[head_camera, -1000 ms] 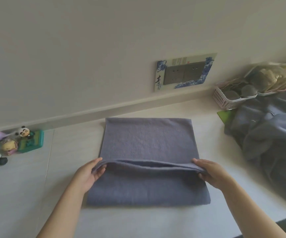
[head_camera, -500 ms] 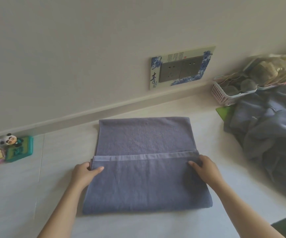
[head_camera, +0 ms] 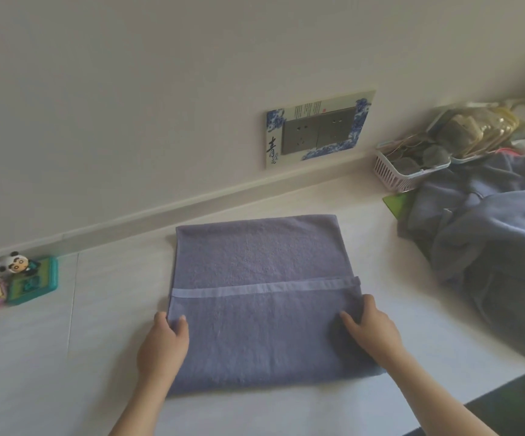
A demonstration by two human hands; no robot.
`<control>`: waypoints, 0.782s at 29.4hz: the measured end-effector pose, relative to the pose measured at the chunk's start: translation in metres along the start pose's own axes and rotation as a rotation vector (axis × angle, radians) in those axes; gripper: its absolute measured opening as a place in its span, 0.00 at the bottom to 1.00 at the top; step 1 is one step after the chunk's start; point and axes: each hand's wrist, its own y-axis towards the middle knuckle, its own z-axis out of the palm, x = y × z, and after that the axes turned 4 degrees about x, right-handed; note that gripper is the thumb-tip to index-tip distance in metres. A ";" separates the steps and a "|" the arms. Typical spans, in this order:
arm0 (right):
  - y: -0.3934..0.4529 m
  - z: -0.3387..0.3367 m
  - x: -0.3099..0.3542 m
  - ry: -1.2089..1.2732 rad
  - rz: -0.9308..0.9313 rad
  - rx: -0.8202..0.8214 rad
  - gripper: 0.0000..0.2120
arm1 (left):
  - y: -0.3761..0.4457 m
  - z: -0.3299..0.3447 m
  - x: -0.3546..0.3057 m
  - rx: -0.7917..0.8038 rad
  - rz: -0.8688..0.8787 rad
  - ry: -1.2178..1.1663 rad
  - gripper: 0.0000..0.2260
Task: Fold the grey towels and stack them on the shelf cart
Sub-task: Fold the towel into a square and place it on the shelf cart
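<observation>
Towel: folded grey terry towel (head_camera: pixel 261 313) on worktop (head_camera: pixel 113 309).
Left hand (head_camera: pixel 163 344): pinches left edge, fingertips hidden.
Right hand (head_camera: pixel 372 333): over right edge; grip unclear.
</observation>
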 end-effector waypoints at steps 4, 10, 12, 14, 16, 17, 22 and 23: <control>-0.011 0.015 -0.008 -0.005 -0.019 -0.012 0.26 | -0.019 0.010 0.013 -0.038 0.045 0.064 0.18; -0.017 0.021 -0.015 0.047 -0.016 -0.086 0.16 | -0.042 0.021 0.039 -0.131 0.153 -0.091 0.14; -0.018 0.020 -0.017 0.129 -0.006 -0.118 0.10 | -0.044 0.020 0.040 -0.164 0.126 -0.169 0.13; -0.021 0.018 -0.020 0.232 0.005 -0.153 0.11 | -0.047 0.018 0.040 -0.186 0.149 -0.207 0.11; -0.026 0.016 -0.020 0.293 -0.008 -0.170 0.12 | -0.049 0.016 0.042 -0.199 0.172 -0.209 0.11; -0.029 0.016 -0.019 0.316 -0.012 -0.178 0.12 | -0.050 0.015 0.043 -0.207 0.182 -0.204 0.11; -0.034 0.021 -0.026 0.259 -0.006 -0.192 0.11 | -0.053 0.017 0.047 -0.221 0.185 -0.175 0.10; -0.035 0.023 -0.029 0.209 0.003 -0.175 0.10 | -0.054 0.019 0.048 -0.210 0.193 -0.151 0.10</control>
